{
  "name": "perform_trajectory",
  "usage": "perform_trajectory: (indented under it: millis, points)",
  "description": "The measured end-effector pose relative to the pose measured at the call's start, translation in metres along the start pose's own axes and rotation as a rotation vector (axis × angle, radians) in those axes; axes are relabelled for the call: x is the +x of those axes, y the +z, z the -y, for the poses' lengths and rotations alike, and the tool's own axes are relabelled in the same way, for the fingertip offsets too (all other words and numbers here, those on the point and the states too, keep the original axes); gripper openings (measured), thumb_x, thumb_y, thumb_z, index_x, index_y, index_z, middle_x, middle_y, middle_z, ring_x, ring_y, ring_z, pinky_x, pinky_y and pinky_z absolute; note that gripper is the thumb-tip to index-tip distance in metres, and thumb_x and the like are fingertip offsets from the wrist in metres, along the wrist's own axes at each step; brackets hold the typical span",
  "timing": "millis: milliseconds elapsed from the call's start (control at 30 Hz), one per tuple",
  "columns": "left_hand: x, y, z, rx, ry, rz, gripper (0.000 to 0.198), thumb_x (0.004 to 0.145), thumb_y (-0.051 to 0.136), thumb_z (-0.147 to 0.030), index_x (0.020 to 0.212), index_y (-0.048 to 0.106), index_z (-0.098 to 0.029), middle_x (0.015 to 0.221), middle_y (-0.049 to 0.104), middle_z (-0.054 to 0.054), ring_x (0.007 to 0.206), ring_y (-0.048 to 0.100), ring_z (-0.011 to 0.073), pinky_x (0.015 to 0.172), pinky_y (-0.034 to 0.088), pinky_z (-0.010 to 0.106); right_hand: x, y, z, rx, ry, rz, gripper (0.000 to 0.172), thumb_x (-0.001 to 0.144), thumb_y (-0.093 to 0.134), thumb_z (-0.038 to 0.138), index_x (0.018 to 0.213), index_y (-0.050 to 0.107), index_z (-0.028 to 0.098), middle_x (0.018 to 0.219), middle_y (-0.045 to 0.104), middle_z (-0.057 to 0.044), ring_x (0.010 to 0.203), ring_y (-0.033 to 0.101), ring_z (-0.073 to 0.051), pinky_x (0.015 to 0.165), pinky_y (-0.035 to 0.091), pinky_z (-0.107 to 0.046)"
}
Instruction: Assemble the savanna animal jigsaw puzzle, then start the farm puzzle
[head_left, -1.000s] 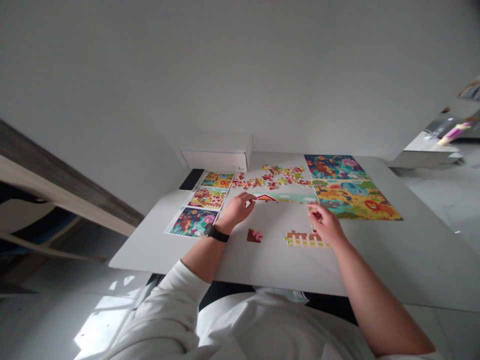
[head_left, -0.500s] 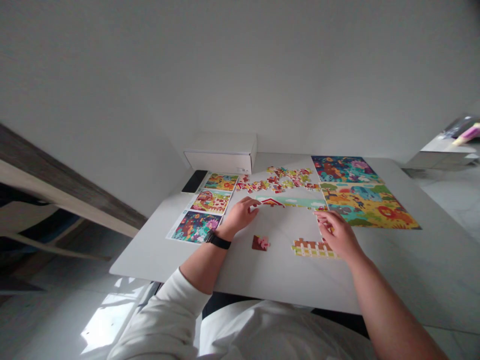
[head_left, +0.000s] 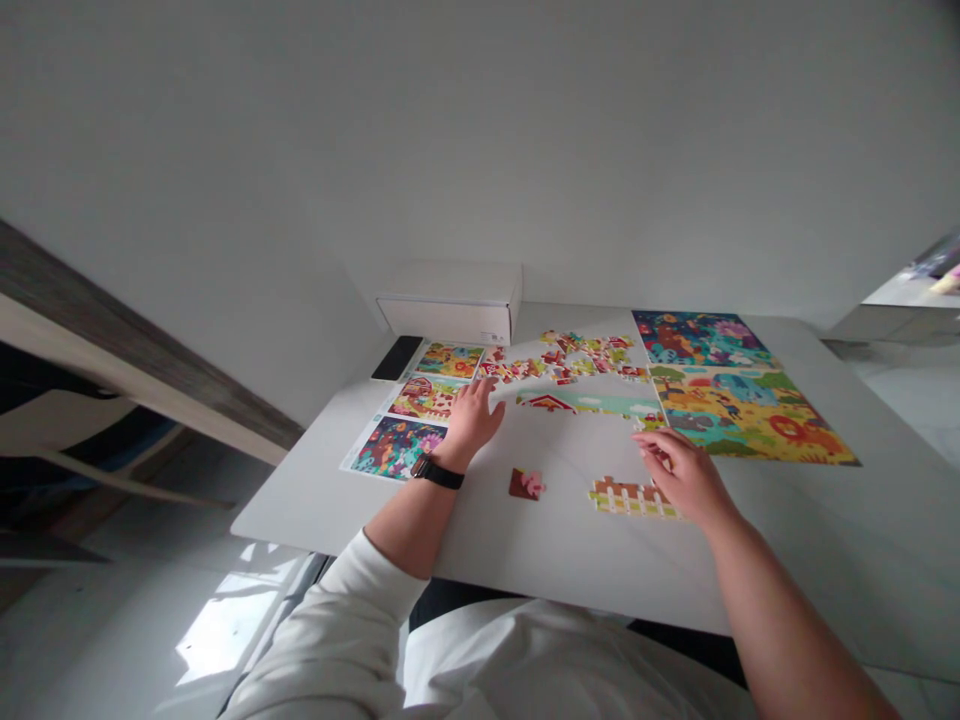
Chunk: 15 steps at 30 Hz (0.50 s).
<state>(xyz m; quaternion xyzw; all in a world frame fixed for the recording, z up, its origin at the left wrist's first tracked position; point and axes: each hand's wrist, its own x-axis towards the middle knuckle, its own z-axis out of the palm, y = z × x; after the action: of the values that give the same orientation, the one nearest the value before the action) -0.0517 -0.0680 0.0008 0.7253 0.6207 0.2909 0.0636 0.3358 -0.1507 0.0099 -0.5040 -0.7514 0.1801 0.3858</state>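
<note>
My left hand (head_left: pixel 474 418) is open, its fingers stretched over the edge of the farm picture card (head_left: pixel 420 397) toward the loose puzzle pieces (head_left: pixel 566 358). My right hand (head_left: pixel 686 472) hovers open at the right side of the partly joined puzzle, thumb and fingers slightly apart; what lies under its palm is hidden. A joined sky strip (head_left: pixel 615 401) with a red barn roof (head_left: pixel 547 402) forms the puzzle's top. Nearer me lies a joined fence strip (head_left: pixel 634 498), its right end covered by my right hand. A brown piece with a pink pig (head_left: pixel 526 484) lies alone at the left.
Two finished puzzles, a dark night scene (head_left: pixel 701 338) and a yellow animal scene (head_left: pixel 750 412), lie on the right. At the back left are a white box (head_left: pixel 450 320) and a black phone (head_left: pixel 397 358). A wall stands behind the table (head_left: pixel 300 500).
My left hand has moved from the sky strip's left end to the left and away from me, its fingers spreading out. My right hand has stayed almost in place.
</note>
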Motion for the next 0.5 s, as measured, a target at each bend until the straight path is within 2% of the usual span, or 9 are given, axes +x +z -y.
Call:
perform_trajectory:
  millis: [133,300,433,500]
  points:
    - [-0.001,0.004,0.008,0.058,-0.057,-0.052,0.046,0.096,0.068,-0.028,0.142,0.063,-0.021,0.137,0.070,0.019,0.130,0.062,0.0418,0.115,0.048,0.060,-0.001,0.002,-0.002,0.011,-0.002,0.019,0.022,0.102,0.059,0.032,0.113,0.078,0.031,0.109,0.078,-0.009,0.089,0.076,-0.027,0.077,0.067,-0.042]
    - [-0.003,0.011,0.009,0.074,0.010,-0.026,0.048,0.097,0.068,-0.030,0.143,0.061,-0.022,0.144,0.067,0.017,0.135,0.061,0.0404,0.118,0.047,0.058,0.006,-0.003,0.008,-0.025,-0.026,-0.035,0.023,0.102,0.058,0.033,0.111,0.079,0.030,0.111,0.077,-0.010,0.090,0.076,-0.026,0.076,0.066,-0.041]
    - [-0.001,0.015,0.005,0.074,0.045,-0.001,0.051,0.099,0.066,-0.031,0.148,0.058,-0.021,0.148,0.065,0.017,0.136,0.061,0.0394,0.119,0.047,0.057,0.025,-0.020,0.027,-0.101,-0.105,-0.104,0.024,0.102,0.060,0.030,0.113,0.081,0.031,0.115,0.076,-0.010,0.111,0.074,-0.029,0.094,0.064,-0.045]
    - [0.001,0.017,0.004,0.065,0.051,0.000,0.052,0.098,0.065,-0.030,0.149,0.057,-0.023,0.147,0.066,0.016,0.136,0.063,0.0374,0.118,0.049,0.054,0.039,-0.028,0.030,-0.148,-0.149,-0.119,0.023,0.101,0.061,0.028,0.114,0.081,0.030,0.114,0.076,-0.009,0.112,0.073,-0.029,0.101,0.062,-0.046]
